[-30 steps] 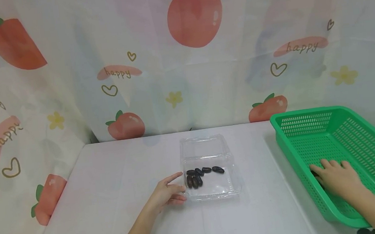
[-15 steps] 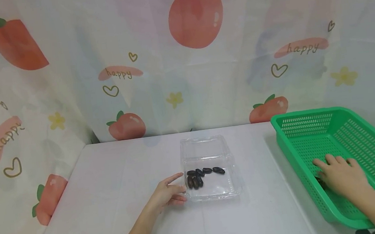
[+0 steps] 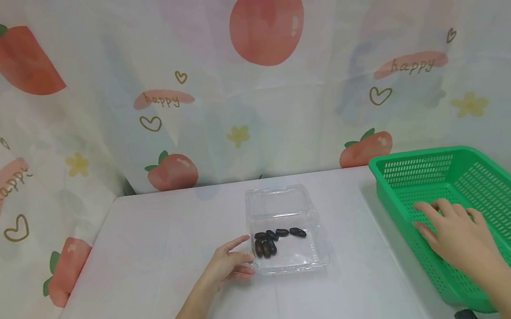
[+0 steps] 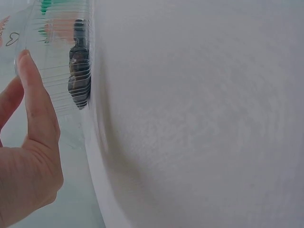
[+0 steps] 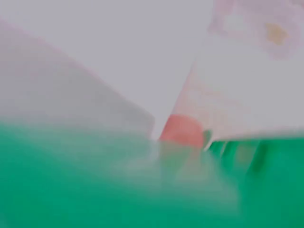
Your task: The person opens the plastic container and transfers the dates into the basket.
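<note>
A clear plastic clamshell box (image 3: pixel 295 255) stands on the white table with its lid folded back. Several dark, glossy, oval pieces that look like dates (image 3: pixel 265 248) lie inside, mostly along its left and back. My left hand (image 3: pixel 227 264) is at the box's left side, index finger extended and fingertips at the wall. In the left wrist view, the fingers (image 4: pixel 35 85) lie along the ribbed clear wall. My right hand (image 3: pixel 463 236) is over the left part of a green basket (image 3: pixel 469 169), thumb and index finger apart with no object visible between them. Its palm side is hidden.
The basket's perforated walls rise at the table's right side. A printed cloth (image 3: pixel 280 125) hangs behind the table and along its left. White table surface (image 3: pixel 354 274) lies between box and basket. The right wrist view is blurred.
My right hand has lifted and its thumb has spread from the fingers; the dark piece seen by it earlier is out of sight. The left hand and box have stayed put.
</note>
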`<state>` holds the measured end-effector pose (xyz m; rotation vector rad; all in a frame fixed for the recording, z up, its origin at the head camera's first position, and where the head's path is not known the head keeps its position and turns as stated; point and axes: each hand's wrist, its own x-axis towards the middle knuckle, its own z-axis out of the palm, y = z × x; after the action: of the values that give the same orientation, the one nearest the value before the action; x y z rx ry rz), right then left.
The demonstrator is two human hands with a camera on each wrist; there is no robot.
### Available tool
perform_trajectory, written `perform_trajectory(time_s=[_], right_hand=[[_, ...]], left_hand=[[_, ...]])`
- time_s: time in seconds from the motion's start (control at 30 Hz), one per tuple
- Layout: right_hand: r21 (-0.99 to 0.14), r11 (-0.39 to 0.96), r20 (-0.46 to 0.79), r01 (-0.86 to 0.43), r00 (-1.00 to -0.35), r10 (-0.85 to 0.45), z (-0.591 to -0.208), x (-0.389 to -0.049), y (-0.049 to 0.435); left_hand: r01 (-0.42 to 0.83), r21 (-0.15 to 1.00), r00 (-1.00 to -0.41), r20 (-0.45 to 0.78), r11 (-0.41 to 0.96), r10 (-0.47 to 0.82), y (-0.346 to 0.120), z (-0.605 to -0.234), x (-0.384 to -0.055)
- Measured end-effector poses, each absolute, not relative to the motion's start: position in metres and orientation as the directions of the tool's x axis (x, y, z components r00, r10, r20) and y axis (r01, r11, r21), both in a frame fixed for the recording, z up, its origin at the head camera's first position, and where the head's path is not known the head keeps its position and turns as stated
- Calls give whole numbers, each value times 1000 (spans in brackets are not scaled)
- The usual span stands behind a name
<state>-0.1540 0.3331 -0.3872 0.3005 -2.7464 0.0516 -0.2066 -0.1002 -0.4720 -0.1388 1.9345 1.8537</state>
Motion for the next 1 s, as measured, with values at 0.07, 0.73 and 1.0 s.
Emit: perform_trajectory(time_s=[0.07, 0.73, 1.0], right_hand=[[-4, 973, 383, -232, -899, -213, -386, -154, 321], [28, 934, 379, -356, -861, -340, -423, -191, 206], [56, 912, 350, -406, -848, -398, -445, -207, 177]], left_hand=[[-376, 923, -892, -385, 87, 238, -100, -472, -206], [-372, 924, -893, -382, 88, 237, -101, -468, -205], [-374, 924, -892, -382, 82, 241, -100, -460, -201]])
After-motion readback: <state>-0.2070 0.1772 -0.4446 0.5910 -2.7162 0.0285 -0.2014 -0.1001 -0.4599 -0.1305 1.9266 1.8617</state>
